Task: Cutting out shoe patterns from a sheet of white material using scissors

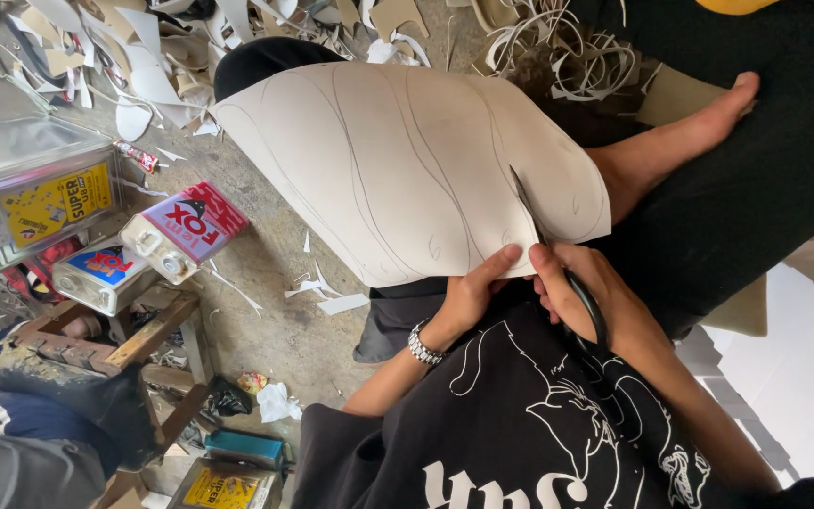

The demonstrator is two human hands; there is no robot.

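Note:
A large white sheet (407, 160) with curved pencil lines lies across my lap. My left hand (475, 292), with a metal watch on the wrist, pinches the sheet's near edge between thumb and fingers. My right hand (581, 297) grips dark-handled scissors (544, 240); their blades are cutting into the sheet near its right side along a drawn line. My bare foot (680, 141) rests beyond the sheet at the upper right.
Paper offcuts and curled strips (558, 47) litter the concrete floor at the top. Metal adhesive cans (186, 231) and a larger tin (35, 193) stand at the left by a wooden stool (157, 344). White sheets (803, 377) are stacked at the right.

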